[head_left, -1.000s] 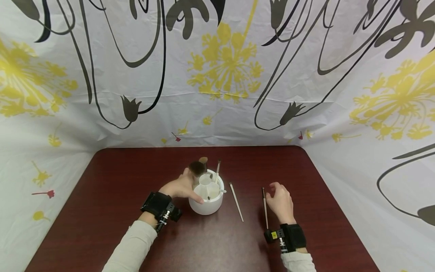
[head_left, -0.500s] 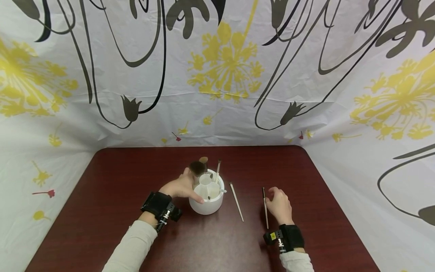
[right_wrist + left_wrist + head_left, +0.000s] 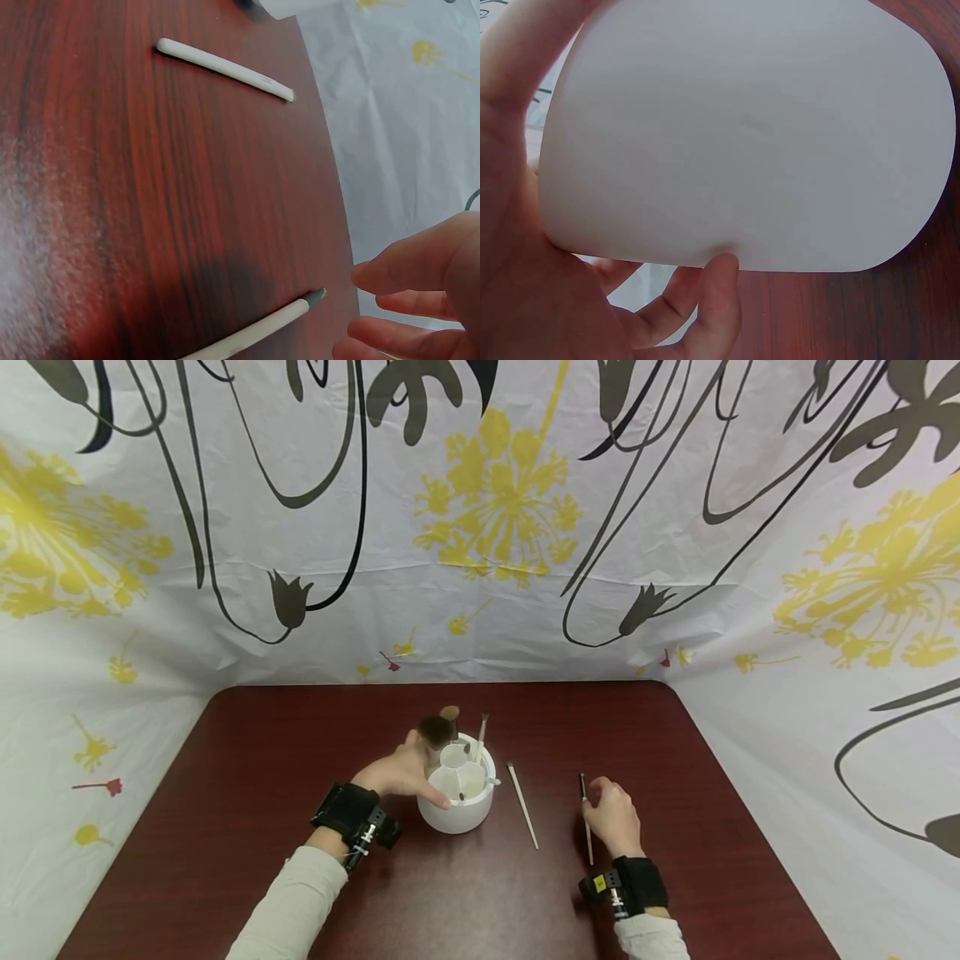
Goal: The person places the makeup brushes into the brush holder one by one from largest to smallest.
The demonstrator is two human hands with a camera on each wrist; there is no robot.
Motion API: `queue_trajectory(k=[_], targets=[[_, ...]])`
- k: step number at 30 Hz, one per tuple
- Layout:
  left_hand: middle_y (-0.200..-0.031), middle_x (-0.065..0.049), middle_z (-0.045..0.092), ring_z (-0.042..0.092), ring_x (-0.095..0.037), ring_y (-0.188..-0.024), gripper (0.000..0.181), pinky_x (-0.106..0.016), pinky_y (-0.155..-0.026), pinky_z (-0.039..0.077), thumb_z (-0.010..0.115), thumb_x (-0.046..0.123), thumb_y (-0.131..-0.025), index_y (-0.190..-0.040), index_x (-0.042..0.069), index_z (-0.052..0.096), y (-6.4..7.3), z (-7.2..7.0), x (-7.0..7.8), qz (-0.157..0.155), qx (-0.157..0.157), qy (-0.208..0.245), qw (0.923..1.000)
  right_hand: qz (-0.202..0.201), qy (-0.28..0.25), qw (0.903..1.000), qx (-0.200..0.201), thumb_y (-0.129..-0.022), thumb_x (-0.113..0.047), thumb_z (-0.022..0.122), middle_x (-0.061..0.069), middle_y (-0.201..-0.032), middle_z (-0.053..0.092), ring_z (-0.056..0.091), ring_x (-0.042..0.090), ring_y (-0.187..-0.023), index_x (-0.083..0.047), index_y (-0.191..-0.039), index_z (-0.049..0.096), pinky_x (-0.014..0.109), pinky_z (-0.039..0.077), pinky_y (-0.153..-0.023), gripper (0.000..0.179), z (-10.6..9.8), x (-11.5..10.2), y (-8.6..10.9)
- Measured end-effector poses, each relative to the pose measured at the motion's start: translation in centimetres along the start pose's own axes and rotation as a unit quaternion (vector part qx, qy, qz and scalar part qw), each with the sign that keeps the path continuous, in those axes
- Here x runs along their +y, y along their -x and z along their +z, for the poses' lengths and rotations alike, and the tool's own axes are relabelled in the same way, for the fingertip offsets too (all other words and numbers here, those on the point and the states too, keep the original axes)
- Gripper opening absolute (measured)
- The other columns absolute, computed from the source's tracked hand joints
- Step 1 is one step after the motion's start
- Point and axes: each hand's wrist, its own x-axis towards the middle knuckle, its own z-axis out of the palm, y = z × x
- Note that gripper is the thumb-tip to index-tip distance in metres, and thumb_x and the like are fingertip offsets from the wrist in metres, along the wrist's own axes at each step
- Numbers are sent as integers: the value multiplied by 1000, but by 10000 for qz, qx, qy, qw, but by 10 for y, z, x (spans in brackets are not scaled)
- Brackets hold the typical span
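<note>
A round white brush holder [image 3: 457,820] with inner compartments stands on the table, and several makeup brushes poke out of it, among them a fluffy dark one [image 3: 435,732]. My left hand [image 3: 397,774] grips the holder from its left side, thumb along the near wall. In the left wrist view the holder's smooth wall [image 3: 750,150] fills most of the frame. My right hand [image 3: 615,818] hovers beside a thin dark-tipped brush [image 3: 588,839] lying on the table. The right wrist view shows those fingers bent loosely, apart from the brush's dark tip [image 3: 315,297].
Another slim pale brush [image 3: 523,808] lies between the holder and my right hand. The reddish-brown table [image 3: 247,793] has rounded far corners. A white cloth with flower prints [image 3: 450,643] hangs behind and along both sides.
My right hand has come slightly nearer and to the left, closer alongside the dark-tipped brush. My left hand and the holder have stayed in place.
</note>
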Motion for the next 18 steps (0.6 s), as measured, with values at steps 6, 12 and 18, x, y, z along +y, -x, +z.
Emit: queue_trajectory(k=[6,12,18], targets=[[-136,-21,20,32,-41,-118,102,-52,-93,34,86,40,-49,-132,4,39,0,0,0,-30,0,17,10000,-9,54,10000,-36,-80,-13,63,17,-94,59,57,28,-71,-1,-105,58,40,45,-56,28,6,0,0],[-135,-20,21,33,-40,-117,104,-52,-93,34,86,41,-48,-134,7,37,0,0,-1,53,5,-14,10000,29,82,9999,-130,-79,-12,64,16,-90,57,56,27,-71,1,-104,58,39,44,-56,29,8,3,1],[-134,-20,22,33,-39,-116,104,-52,-92,34,86,40,-48,-134,10,35,-1,0,-3,83,7,-29,10000,108,81,9996,-245,-78,-11,65,17,-93,56,57,28,-73,1,-104,57,41,45,-58,30,10,5,1]])
